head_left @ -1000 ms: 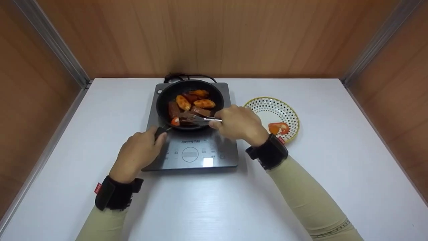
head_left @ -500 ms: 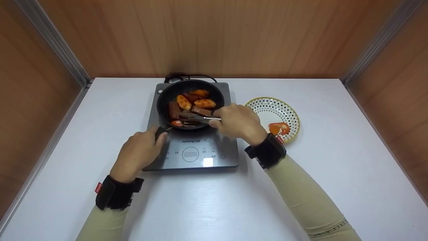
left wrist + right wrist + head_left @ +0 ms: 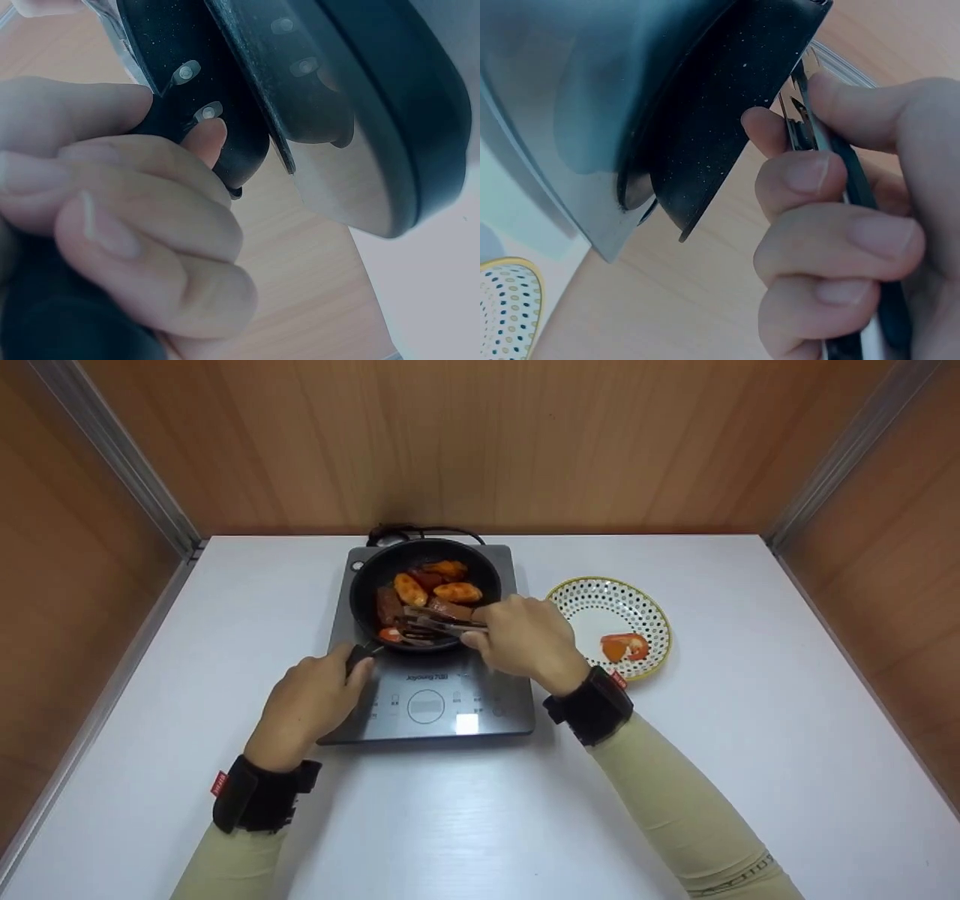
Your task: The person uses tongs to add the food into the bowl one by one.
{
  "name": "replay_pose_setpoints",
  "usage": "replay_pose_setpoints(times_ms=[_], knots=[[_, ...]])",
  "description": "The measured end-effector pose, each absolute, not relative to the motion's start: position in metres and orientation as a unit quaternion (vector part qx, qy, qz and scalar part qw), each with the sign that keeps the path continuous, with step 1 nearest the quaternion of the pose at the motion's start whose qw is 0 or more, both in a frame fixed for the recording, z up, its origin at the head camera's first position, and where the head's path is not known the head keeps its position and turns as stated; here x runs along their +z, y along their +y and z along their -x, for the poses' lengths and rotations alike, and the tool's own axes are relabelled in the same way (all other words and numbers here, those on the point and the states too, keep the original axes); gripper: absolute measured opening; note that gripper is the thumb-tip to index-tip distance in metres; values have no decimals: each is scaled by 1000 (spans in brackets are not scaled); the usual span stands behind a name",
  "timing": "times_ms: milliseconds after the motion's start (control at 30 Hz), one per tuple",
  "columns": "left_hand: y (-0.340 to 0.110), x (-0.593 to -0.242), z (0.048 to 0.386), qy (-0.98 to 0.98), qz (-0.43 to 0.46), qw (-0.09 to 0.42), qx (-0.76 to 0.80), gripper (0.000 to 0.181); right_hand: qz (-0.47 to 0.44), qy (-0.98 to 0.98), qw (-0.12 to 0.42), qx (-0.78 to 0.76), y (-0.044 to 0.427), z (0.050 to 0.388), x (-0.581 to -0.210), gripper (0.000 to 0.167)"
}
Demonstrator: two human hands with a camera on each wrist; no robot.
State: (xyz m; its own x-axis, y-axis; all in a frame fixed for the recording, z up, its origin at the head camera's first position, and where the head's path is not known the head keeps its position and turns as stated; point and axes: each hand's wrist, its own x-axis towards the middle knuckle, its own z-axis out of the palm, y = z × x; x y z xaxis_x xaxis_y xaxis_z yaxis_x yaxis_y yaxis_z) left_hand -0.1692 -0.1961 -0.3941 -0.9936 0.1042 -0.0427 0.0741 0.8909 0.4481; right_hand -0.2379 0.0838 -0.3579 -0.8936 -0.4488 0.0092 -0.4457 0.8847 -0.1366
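My left hand (image 3: pixel 311 697) grips the handle (image 3: pixel 361 656) of a black frying pan (image 3: pixel 373 577), its fingers wrapped round it in the left wrist view. In my right hand (image 3: pixel 529 641) is a pair of metal tongs (image 3: pixel 450 625), with the fingers curled round them in the right wrist view. The tongs' ends reach into the near side of the pan, beside a red pepper piece (image 3: pixel 390 634); whether they touch it I cannot tell. Brown meat-like blocks (image 3: pixel 388 604) and browned chicken-wing-like pieces (image 3: pixel 457 592) lie in the pan.
Under the pan is a grey induction cooker (image 3: pixel 450 712) with a black cord (image 3: pixel 450 531) behind it. To its right, a dotted plate (image 3: pixel 600 594) with a yellow rim holds red pepper pieces (image 3: pixel 626 646). Wooden panels (image 3: pixel 480 442) enclose the white table (image 3: pixel 450 825).
The red pepper piece in the pan has tipped flatter near the tongs. The tongs' arms look wider apart, and my right hand has shifted slightly left. My left hand stays on the handle.
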Motion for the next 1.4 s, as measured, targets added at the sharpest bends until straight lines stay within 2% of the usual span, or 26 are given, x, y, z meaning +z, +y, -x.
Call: replay_pose_setpoints(times_ms=[133, 333, 767, 1100, 1400], knots=[[-195, -394, 169, 970, -49, 31, 235, 39, 236, 967, -12, -91, 102, 235, -353, 39], [-196, -393, 169, 971, -53, 30, 233, 36, 224, 967, -64, -106, 155, 234, -342, 34], [-196, -393, 168, 973, -48, 28, 226, 38, 175, 982, -61, -40, 292, 241, -342, 41], [-194, -392, 169, 972, -47, 27, 227, 34, 163, 987, -7, -10, 362, 240, -356, 36], [-195, -392, 168, 972, -47, 29, 229, 33, 168, 985, 31, 2, 375, 244, -367, 28]])
